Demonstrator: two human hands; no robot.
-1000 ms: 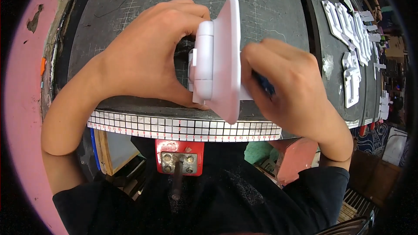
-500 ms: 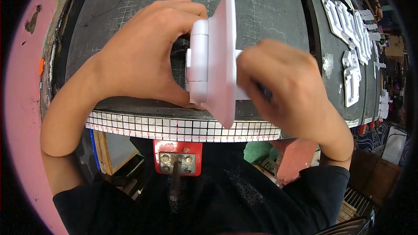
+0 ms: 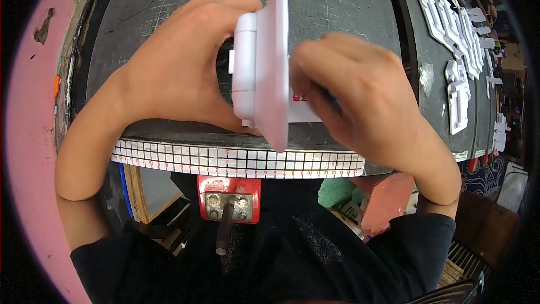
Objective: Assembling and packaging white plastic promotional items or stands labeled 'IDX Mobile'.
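Over the dark work table stands a white plastic piece [image 3: 272, 67], its broad plate edge-on with a rounded, hinge-like block on the left side. My left hand [image 3: 185, 59] is wrapped around that block, thumb low and fingers high. To the right of the plate my right hand [image 3: 354, 90] is curled into a closed, slightly blurred fist, its fingertips hidden. Beneath the fist a white flat part [image 3: 304, 114] with red and dark print shows beside the plate. Whatever the right fingers hold cannot be made out.
A white ruler strip [image 3: 242, 162] runs along the table's near edge. Several white plastic parts [image 3: 444, 22] lie at the right, with a crumpled clear wrapper [image 3: 426, 79] beside them. Below the edge sits a red metal bracket [image 3: 206, 200] with a rod.
The white plastic piece has shifted slightly left and up, and my right hand has moved the same way. The printed part beneath it now shows more. My left hand keeps its hold.
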